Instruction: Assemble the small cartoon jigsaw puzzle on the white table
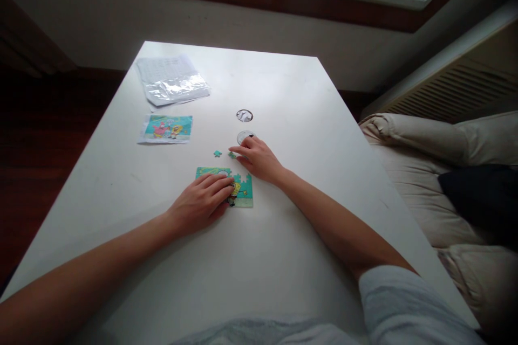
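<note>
A nearly filled jigsaw puzzle (245, 200), green with a yellow cartoon figure, lies flat on the white table (283, 259). Its upper right edge has a notched gap. My left hand (204, 198) rests on the puzzle with fingers stretched out flat, covering its left and middle part. Just beyond the puzzle, my right hand (259, 159) has thumb and index finger on either side of a small green puzzle piece (232, 155). A second loose piece (217, 153) lies to the left of it, apart from both hands.
A printed cartoon picture (169, 129) lies at left, with papers in a clear plastic sleeve (174, 81) behind it. A round table hole (244, 115) and a round disc (243, 137) are beyond my right hand. A beige sofa (408, 183) stands at right.
</note>
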Motion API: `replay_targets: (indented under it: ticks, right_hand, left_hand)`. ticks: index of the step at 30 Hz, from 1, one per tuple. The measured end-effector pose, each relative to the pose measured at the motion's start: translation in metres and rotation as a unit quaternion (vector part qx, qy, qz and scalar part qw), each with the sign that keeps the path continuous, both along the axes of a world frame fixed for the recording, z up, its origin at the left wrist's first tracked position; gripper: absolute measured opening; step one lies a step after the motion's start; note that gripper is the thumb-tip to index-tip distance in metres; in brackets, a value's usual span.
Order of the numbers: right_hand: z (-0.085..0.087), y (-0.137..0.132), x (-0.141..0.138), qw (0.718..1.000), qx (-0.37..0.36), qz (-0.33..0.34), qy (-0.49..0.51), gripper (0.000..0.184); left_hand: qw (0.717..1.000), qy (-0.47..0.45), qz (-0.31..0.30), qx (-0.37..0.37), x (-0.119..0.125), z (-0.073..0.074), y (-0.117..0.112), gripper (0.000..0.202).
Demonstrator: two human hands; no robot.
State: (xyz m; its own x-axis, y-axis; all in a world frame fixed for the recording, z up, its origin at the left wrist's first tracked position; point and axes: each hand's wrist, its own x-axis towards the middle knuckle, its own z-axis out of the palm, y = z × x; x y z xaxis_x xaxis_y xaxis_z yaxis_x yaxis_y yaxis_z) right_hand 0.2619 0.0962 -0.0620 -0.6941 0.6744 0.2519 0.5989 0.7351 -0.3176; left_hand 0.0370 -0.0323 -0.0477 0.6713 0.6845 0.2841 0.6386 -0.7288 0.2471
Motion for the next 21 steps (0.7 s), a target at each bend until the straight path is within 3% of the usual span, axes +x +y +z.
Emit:
replay_targets:
  ticks: [21]
  right_hand:
    - [0.009, -0.008, -0.007, 0.997, -0.074, -0.011, 0.010, 0.017]
  left_hand:
    - [1.000, 0.008, 0.024, 0.003, 0.004, 0.002, -0.001, 0.034]
